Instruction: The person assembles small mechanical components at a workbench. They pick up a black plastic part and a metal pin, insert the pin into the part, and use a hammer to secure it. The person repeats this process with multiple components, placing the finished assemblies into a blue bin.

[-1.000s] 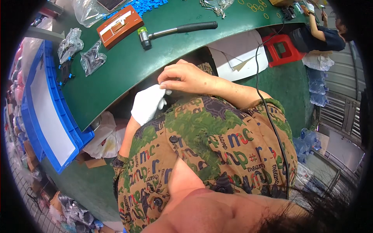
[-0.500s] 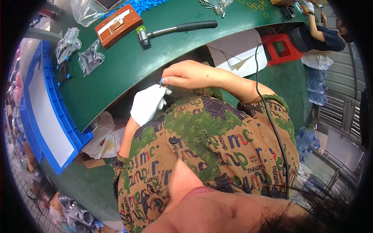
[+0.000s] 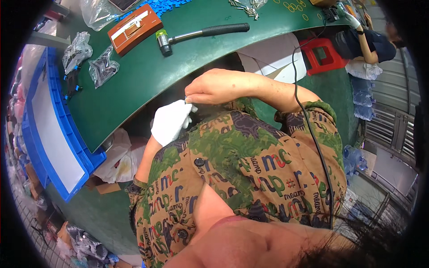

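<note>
In front of my chest, just below the table's near edge, my two hands meet at the fingertips. My left hand [image 3: 170, 121] wears a white glove and its fingers are curled closed. My bare right hand [image 3: 213, 88] pinches with thumb and forefinger right against the gloved fingertips. What lies between them is tiny and almost covered by the fingers; its kind cannot be made out. On the green table [image 3: 147, 78] ahead lie a mallet [image 3: 203, 33] with a black grip and an orange-brown box [image 3: 134, 31] with a white picture on it.
Small blue pieces [image 3: 167, 6], metal pins [image 3: 248, 9] and yellow rings [image 3: 292, 6] lie farther back. Clear bags [image 3: 103, 67] sit at the left, beside a blue tray [image 3: 67, 147]. A black cable [image 3: 308, 129] hangs over my right arm. A co-worker [image 3: 366, 42] sits far right by a red stool [image 3: 324, 56].
My gloved left hand has turned slightly and its fingers have closed in toward my right fingertips. The blue bit seen at my right thumb is now mostly hidden. The co-worker's arm has shifted.
</note>
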{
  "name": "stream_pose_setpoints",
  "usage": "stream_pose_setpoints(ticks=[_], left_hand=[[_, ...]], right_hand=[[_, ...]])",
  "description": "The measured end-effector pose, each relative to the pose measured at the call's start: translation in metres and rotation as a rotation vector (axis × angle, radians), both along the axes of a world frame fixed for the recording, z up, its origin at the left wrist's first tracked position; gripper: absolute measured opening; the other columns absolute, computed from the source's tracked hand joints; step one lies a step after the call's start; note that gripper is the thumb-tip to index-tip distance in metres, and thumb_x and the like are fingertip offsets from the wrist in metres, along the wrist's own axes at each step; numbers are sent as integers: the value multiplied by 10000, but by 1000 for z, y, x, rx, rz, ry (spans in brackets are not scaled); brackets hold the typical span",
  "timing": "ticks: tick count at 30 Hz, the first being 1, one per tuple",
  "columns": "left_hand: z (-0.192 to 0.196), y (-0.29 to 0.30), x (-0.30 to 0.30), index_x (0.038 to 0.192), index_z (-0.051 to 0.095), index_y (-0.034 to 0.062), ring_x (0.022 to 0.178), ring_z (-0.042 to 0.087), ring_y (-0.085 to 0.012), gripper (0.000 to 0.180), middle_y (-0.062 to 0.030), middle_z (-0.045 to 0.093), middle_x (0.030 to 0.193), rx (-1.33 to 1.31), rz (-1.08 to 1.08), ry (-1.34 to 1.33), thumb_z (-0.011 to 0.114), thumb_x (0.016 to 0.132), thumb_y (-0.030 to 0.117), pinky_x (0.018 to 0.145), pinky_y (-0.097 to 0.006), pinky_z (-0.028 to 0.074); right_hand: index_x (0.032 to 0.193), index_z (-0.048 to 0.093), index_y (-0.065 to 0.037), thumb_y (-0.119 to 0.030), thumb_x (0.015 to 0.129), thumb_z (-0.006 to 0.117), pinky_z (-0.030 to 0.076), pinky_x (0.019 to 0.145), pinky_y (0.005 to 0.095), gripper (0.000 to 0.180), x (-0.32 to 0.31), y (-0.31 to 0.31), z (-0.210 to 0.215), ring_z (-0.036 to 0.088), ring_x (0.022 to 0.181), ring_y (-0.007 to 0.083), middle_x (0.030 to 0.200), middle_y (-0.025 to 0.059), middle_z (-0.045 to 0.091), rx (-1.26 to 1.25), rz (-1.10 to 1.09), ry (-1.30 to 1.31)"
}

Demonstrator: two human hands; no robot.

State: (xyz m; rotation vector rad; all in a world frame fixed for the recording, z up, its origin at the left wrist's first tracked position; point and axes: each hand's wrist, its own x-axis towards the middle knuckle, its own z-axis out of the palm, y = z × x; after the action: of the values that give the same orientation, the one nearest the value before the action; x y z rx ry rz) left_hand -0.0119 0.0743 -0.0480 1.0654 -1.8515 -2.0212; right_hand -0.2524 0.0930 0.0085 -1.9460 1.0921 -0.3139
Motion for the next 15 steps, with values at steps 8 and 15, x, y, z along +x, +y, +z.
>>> stream_pose_setpoints(ticks=[8, 15], left_hand=[[-2, 2, -2, 987, 743, 35, 587, 557, -85, 291, -12, 609, 644, -5, -16, -5, 585, 1035, 274, 580, -272, 446], [-8, 1, -1, 990, 748, 32, 575, 564, -82, 287, -18, 626, 634, 0, -30, -40, 593, 1032, 270, 563, -272, 442]], right_hand=[[935, 648, -22, -342, 1045, 525, 515, 735, 486, 360, 1, 3, 0, 647, 819, 405, 837, 179, 665, -98, 57, 113], [962, 652, -28, -354, 1045, 522, 511, 741, 492, 361, -2, -8, 3, 643, 824, 415, 840, 192, 665, -53, 134, 103]])
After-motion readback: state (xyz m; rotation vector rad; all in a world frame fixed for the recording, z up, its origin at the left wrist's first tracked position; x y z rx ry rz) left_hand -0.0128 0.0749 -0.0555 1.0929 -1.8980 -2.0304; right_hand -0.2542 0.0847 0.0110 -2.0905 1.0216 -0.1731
